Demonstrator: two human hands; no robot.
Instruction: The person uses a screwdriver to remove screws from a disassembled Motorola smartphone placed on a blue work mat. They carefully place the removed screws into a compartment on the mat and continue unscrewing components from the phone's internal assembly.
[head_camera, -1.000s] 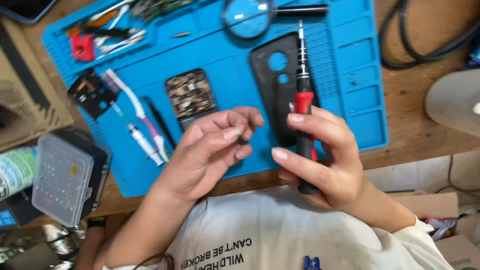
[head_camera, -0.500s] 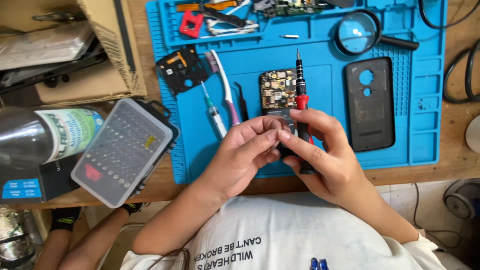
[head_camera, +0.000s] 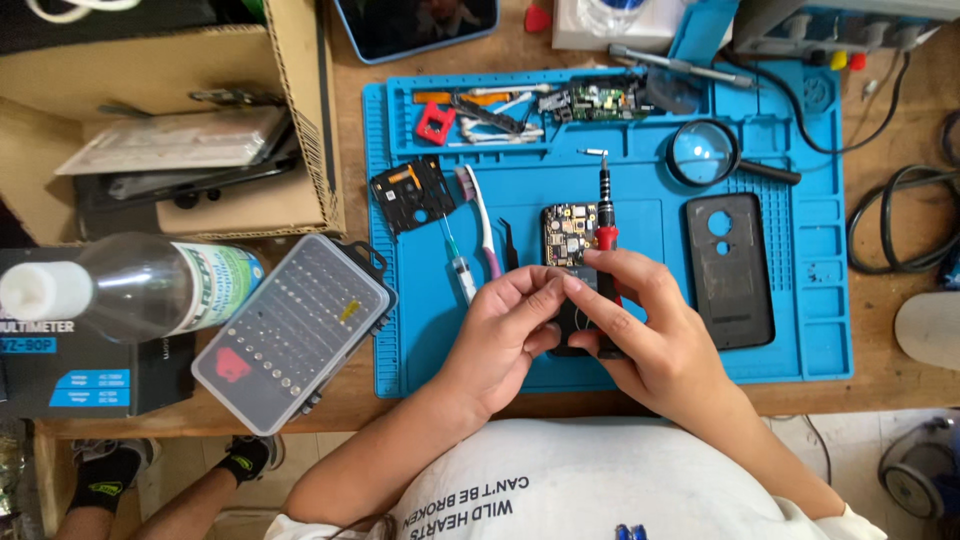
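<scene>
My right hand (head_camera: 645, 325) grips a black and red precision screwdriver (head_camera: 605, 215), its tip pointing away from me. My left hand (head_camera: 510, 325) meets it at the fingertips, pinching something too small to see near the screwdriver's handle. Both hands hover over an opened phone (head_camera: 568, 236) with its circuit board showing, lying on the blue repair mat (head_camera: 640, 190); the hands hide the phone's lower half. A black phone back cover (head_camera: 728, 268) lies just right of my right hand.
Left of the phone lie tweezers (head_camera: 508, 245), a toothbrush (head_camera: 478, 215), a syringe (head_camera: 458, 265) and a black frame part (head_camera: 412, 192). A magnifying glass (head_camera: 705, 153) sits above the cover. A clear bit case (head_camera: 292, 330), a bottle (head_camera: 135, 285) and a cardboard box (head_camera: 170, 130) stand left of the mat.
The view has swung so the mat sits centred and upright. My hands have come together over the phone, fingertips touching, with the screwdriver still in my right hand.
</scene>
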